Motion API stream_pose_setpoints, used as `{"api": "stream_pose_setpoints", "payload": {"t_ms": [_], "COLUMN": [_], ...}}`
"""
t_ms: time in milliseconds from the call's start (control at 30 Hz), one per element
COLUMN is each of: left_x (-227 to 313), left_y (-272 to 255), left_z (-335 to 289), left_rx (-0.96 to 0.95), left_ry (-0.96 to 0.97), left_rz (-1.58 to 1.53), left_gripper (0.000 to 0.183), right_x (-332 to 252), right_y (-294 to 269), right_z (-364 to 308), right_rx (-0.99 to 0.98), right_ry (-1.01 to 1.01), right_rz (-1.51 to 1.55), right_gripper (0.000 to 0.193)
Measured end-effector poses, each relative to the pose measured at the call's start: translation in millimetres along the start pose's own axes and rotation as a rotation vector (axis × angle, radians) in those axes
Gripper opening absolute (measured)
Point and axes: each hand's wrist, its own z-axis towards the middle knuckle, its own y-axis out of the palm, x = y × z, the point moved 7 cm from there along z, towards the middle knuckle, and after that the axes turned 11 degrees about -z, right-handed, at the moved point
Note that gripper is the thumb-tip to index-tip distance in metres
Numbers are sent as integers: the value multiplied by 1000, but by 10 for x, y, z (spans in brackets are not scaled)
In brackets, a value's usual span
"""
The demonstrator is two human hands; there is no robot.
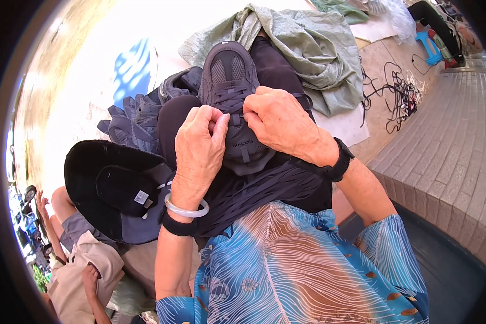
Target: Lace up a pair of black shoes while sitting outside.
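Note:
A dark grey sneaker (217,63) rests on my lap with its toe pointing away from me. Dark laces (228,97) cross its front, and its tongue (243,141) faces me. My left hand (198,143) is closed at the left eyelets, thumb and forefinger pinching a shoelace. On the other side, my right hand (278,119) has its fingers curled round lace at the right eyelets, with a dark loop showing beyond its knuckles. The pinched lace ends are mostly hidden by my fingers. A bundle of loose dark laces (254,189) lies across my lap.
Several dark shoes (137,121) are piled at the left. A black hat-like item (81,178) with a white label is beside my left arm, near another person's hand (90,275). Green sacking (324,59), tangled cords (397,94) and a tiled ledge (443,146) lie beyond and right.

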Motion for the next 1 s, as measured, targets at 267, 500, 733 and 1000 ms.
{"api": "stream_pose_setpoints", "payload": {"t_ms": [267, 500, 733, 1000], "left_x": [25, 23, 14, 3], "left_y": [14, 17, 25, 20], "left_z": [-19, -39, -30, -31], "left_rx": [25, 39, 31, -6], "left_ry": [26, 36, 42, -27], "left_rz": [-33, -58, -58, -138], "left_gripper": [9, 13, 13, 14], "right_x": [-38, -33, -21, -6], "right_y": [19, 15, 30, -5], "right_z": [-47, -61, 56, -45], "right_rx": [21, 11, -50, 36], "right_ry": [37, 26, 24, 112], "right_rz": [8, -39, 6, 222], "right_gripper": [8, 7, 11, 12]}}
